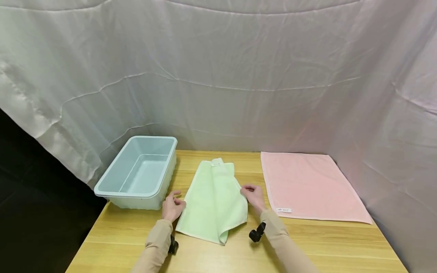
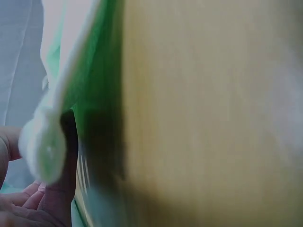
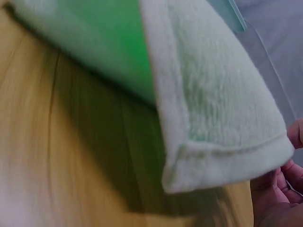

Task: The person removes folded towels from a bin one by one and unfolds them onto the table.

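Note:
A pale green towel (image 1: 201, 204) lies partly folded and rumpled between my two hands, its white label toward the far end. My left hand (image 1: 173, 206) pinches its left edge; in the left wrist view the thumb and a finger close on the green towel's (image 2: 45, 146) rolled hem. On the other side my right hand (image 1: 253, 196) pinches the right edge. From the right wrist, fingers (image 3: 293, 177) grip the hem of the green towel (image 3: 222, 94), with a corner hanging over the wood and casting a shadow.
A light blue plastic basin (image 1: 163, 189) stands at the left, close by my left hand. To the right a pink towel (image 1: 307, 185) lies spread flat on the wooden table (image 1: 211, 261). Grey curtains (image 1: 218, 113) hang behind and at the sides.

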`<state>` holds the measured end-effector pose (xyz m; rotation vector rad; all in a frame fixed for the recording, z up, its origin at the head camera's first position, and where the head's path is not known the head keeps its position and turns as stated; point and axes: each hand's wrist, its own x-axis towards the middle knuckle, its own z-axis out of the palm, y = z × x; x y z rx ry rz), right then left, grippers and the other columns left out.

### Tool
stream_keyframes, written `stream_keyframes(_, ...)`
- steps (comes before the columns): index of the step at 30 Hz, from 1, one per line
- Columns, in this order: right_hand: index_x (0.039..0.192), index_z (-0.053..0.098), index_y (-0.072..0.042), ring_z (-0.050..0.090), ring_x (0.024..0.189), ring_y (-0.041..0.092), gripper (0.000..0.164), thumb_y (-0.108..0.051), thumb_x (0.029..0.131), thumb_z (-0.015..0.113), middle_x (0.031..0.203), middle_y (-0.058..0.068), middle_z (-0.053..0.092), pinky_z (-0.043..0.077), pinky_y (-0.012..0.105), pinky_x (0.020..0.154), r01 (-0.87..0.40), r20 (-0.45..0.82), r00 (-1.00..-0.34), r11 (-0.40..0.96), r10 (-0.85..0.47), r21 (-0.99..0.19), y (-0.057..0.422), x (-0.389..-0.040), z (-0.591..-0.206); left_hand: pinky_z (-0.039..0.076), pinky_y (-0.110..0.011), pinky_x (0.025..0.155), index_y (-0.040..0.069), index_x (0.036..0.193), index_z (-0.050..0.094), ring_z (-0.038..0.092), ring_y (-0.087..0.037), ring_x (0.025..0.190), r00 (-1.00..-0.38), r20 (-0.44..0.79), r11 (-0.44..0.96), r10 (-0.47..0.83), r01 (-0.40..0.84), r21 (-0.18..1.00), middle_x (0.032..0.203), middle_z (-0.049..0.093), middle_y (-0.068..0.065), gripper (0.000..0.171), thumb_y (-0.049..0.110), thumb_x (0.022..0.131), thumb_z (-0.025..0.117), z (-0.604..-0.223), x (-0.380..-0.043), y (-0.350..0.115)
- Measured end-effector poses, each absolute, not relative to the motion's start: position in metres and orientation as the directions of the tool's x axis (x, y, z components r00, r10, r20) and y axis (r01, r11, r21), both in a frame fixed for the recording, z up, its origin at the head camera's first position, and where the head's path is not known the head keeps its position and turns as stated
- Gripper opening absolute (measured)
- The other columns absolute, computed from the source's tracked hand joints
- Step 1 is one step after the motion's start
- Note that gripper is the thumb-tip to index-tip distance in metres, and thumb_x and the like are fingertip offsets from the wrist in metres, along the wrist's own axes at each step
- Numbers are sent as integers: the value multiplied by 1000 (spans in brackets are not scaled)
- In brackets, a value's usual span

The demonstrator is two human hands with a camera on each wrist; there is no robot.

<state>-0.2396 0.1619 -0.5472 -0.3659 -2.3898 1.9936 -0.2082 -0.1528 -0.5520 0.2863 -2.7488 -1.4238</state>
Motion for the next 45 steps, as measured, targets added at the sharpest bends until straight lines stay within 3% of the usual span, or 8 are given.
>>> stream_keyframes(9,104,73,3,59,78,8,25,-10,85,64,89,6,71,49,18,70,206,-125,-949,270,290,-940,194,-228,-548,47,-32,68,-2,133,57,58,-17,68,-981,-46,550,-187,-143,823,81,67,-11,46,6,88,62,-553,-206,-161)
stream_keyframes(17,100,72,2,57,73,8,23,-11,84,64,79,-1,68,48,17,67,244,-134,-927,293,350,-924,214,-213,-554,49,-36,73,-1,133,57,60,-18,71,-978,-43,579,-203,-156,800,81,66,-10,47,6,87,60,-554,-205,-165)
stream_keyframes(28,100,72,2,58,69,9,23,-13,85,64,75,-2,69,49,22,65,276,-133,-904,317,407,-907,235,-192,-557,47,-37,72,-2,129,58,57,-23,72,-979,2,645,-202,-132,752,78,63,-10,45,4,84,56,-549,-202,-163)
stream_keyframes(37,98,73,0,57,67,11,21,-15,85,64,73,0,68,47,22,63,290,-120,-896,361,427,-886,241,-182,-557,46,-37,72,-1,130,57,56,-23,73,-981,-9,662,-193,-137,737,80,63,-10,43,5,88,54,-548,-199,-164)
stream_keyframes(41,97,72,-1,57,67,11,19,-14,85,64,75,0,66,46,21,63,272,-85,-898,395,431,-878,240,-184,-557,45,-35,68,-4,128,57,54,-21,69,-982,39,678,-187,-100,728,76,63,-10,41,3,88,56,-548,-198,-163)
stream_keyframes(45,98,70,-2,50,65,9,18,-10,83,65,73,-3,57,41,20,59,215,5,-894,437,449,-873,236,-187,-555,49,-42,66,-7,127,57,58,-27,71,-980,128,724,-155,-25,690,83,63,-17,39,4,90,60,-548,-197,-157)
